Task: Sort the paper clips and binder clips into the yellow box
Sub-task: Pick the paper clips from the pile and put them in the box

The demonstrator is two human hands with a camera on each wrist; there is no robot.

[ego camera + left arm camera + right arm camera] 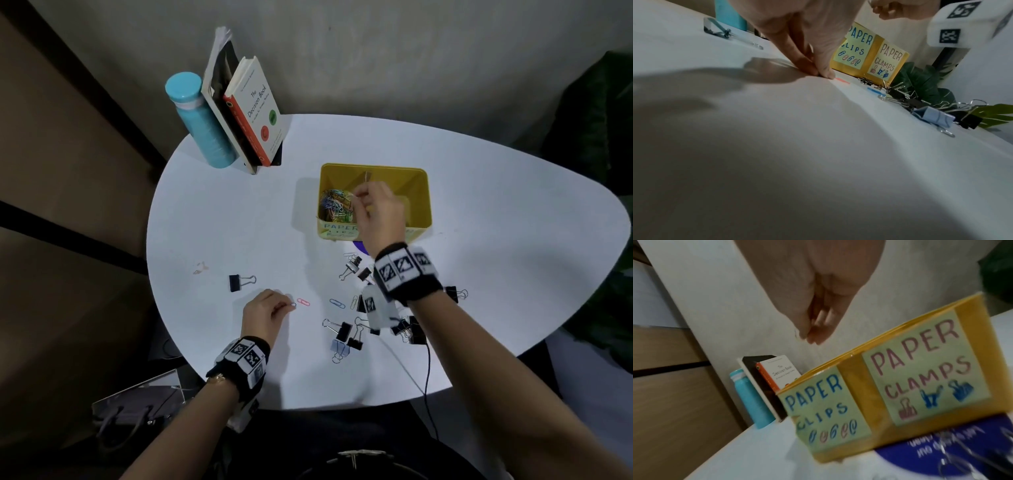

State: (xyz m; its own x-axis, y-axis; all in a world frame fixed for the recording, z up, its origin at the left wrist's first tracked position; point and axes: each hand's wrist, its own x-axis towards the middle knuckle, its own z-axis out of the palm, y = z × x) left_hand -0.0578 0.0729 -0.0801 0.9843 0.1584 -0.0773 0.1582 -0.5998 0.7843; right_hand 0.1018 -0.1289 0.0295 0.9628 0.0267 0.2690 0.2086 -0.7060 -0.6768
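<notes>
Two loose paper clips (303,302), roughly nine binder clips (343,331) outside yellow box (420,192).

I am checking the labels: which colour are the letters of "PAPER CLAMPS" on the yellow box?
Pinkish purple, on a pale green label of the yellow box; clearest in the right wrist view.

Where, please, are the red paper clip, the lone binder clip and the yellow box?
red paper clip (303,302), head view, middle of its loop.
lone binder clip (235,283), head view, black body.
yellow box (419,192), head view, right inner wall.
</notes>
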